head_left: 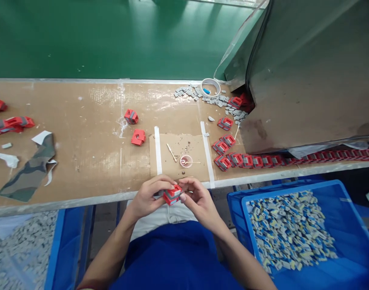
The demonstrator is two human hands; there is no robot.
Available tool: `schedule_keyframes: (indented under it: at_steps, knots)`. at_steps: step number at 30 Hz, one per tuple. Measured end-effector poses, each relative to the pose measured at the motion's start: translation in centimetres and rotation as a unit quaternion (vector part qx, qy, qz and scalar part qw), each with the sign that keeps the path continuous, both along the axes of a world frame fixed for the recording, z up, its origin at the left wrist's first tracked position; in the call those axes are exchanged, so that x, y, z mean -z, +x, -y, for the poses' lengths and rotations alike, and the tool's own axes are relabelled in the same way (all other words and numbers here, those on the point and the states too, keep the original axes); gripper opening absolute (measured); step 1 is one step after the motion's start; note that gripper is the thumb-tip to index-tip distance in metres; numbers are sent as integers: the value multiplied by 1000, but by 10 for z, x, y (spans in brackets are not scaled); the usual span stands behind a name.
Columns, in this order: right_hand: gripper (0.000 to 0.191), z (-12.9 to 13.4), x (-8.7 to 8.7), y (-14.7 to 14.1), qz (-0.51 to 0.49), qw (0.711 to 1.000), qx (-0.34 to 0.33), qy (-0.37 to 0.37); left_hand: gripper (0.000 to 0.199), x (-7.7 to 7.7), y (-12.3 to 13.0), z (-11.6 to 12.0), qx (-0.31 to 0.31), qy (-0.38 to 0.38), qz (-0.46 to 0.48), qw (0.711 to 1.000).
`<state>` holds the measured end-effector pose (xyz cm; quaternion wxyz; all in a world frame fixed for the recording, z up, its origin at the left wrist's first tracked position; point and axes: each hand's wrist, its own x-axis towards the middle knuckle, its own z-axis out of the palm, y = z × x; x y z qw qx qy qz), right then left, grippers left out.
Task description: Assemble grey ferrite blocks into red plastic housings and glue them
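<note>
My left hand (150, 197) holds a red and grey plastic part (171, 195) just over the table's front edge, fingers wrapped on its left side. At the part's right side, my right hand (198, 198) has its thumb and fingertips pinched together; whatever small thing is between them is too small to name. Just beyond the hands, a small round clear dish (186, 161) with a thin stick across it rests on a cardboard sheet (155, 161) held by white tape strips. A white-tipped stick (171, 152) and small dark bits lie near it.
Two red parts (138, 137) stand left of the cardboard. A long row of red parts (257, 161) runs right. Grey pieces surround a tape roll (210, 88). Camouflage cloth (30, 173) lies left. Blue bins (347, 225) flank me below the table. A large metal housing (311, 80) stands right.
</note>
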<state>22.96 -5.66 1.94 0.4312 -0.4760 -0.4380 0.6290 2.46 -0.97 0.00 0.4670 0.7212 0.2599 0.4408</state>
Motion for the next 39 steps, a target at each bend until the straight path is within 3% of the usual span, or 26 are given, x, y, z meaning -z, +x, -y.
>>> schedule_keyframes:
  at_steps: [5,11,17,21,25,29,39]
  knots:
    - [27,-1,4,-12,-72,997,5,12,7,2,0,2,-42,-6,16,999]
    - [28,-7,3,-12,-55,996,-10,65,10,7,-1,2,2,-36,28,999]
    - [28,-8,1,-5,11,996,-22,81,18,2,-3,0,15,-26,0,1000]
    - [27,-9,-7,2,134,979,13,153,37,1,-2,2,6,-68,25,997]
    - [30,-11,-12,0,212,950,15,228,16,2,2,6,-48,-93,47,993]
    - [29,-14,-13,-5,246,937,12,248,9,1,4,7,-77,-106,46,990]
    - [27,-10,-17,-6,301,911,-20,280,11,1,-4,3,-39,-121,42,991]
